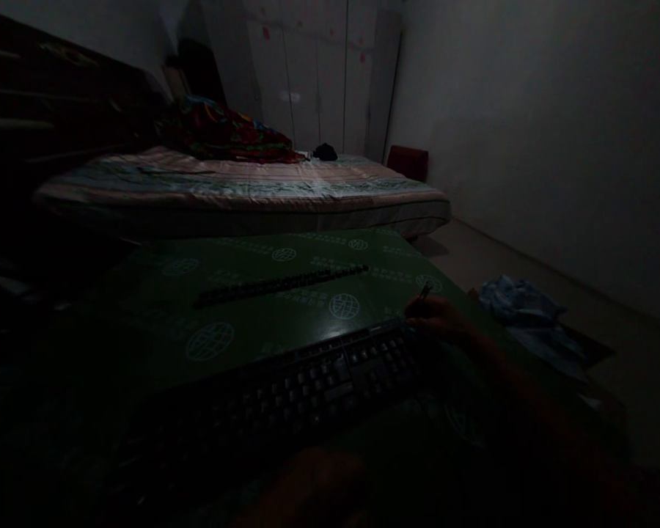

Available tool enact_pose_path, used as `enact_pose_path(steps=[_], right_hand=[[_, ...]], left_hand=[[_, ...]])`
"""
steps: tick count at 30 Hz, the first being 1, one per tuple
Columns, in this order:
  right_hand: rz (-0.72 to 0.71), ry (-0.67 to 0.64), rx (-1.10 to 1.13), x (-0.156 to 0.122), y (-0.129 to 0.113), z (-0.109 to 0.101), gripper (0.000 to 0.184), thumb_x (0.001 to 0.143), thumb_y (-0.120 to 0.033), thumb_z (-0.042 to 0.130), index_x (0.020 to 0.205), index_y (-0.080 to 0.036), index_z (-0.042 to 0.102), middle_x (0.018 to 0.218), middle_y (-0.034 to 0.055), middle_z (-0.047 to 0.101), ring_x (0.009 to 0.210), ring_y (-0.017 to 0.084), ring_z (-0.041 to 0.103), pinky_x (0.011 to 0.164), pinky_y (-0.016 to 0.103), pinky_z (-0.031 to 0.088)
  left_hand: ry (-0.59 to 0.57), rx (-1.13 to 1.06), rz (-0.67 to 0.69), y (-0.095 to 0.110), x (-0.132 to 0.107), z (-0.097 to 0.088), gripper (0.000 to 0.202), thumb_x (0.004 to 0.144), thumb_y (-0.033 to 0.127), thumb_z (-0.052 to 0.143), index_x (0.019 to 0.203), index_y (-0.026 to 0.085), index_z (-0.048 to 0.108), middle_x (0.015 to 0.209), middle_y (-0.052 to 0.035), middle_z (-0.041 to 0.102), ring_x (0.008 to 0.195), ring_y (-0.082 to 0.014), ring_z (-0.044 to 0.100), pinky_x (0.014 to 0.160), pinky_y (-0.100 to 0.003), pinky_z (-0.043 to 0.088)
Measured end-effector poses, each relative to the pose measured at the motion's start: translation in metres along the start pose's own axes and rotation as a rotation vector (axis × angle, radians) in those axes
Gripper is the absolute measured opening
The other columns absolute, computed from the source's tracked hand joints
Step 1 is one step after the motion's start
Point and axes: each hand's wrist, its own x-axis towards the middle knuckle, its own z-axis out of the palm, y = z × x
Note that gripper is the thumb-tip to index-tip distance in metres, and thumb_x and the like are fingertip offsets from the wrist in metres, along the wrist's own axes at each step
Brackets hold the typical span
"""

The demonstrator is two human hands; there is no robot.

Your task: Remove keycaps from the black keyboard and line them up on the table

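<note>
The room is very dark. A black keyboard (308, 385) lies on a green table (225, 323) printed with globe marks. My right hand (440, 319) rests at the keyboard's far right corner, fingers closed round a thin dark tool (423, 292) that sticks up like a pen. A dim shape at the bottom middle may be my left hand (313, 484); its fingers do not show. A long dark strip of small pieces (280, 284) lies across the table beyond the keyboard.
A bed (242, 191) with a striped sheet and a colourful bundle (225, 132) stands behind the table. White wardrobe doors (313, 73) fill the back wall. A red stool (408, 161) and blue cloth (522, 308) sit to the right on the floor.
</note>
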Motion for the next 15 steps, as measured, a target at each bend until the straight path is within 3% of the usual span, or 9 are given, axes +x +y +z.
enact_pose_path(steps=[7, 15], right_hand=[[-0.029, -0.105, 0.047, 0.0072, 0.0024, -0.0038, 0.023, 0.067, -0.032, 0.065, 0.081, -0.015, 0.060, 0.077, 0.0023, 0.060, 0.071, 0.015, 0.056, 0.066, 0.027, 0.044], [-0.016, -0.138, 0.096, 0.0066, 0.0006, -0.0085, 0.020, 0.067, -0.030, 0.065, 0.079, -0.015, 0.060, 0.076, 0.0026, 0.060, 0.072, 0.015, 0.056, 0.066, 0.028, 0.044]], left_hand=[[-0.108, -0.078, 0.021, -0.0024, 0.0071, -0.0003, 0.031, 0.083, 0.031, 0.048, 0.110, 0.015, 0.050, 0.111, -0.0082, 0.053, 0.093, -0.0183, 0.054, 0.078, -0.039, 0.047], [-0.084, -0.115, 0.034, 0.0033, 0.0098, 0.0001, 0.030, 0.084, 0.031, 0.047, 0.110, 0.016, 0.051, 0.111, -0.0080, 0.053, 0.093, -0.0178, 0.054, 0.079, -0.038, 0.047]])
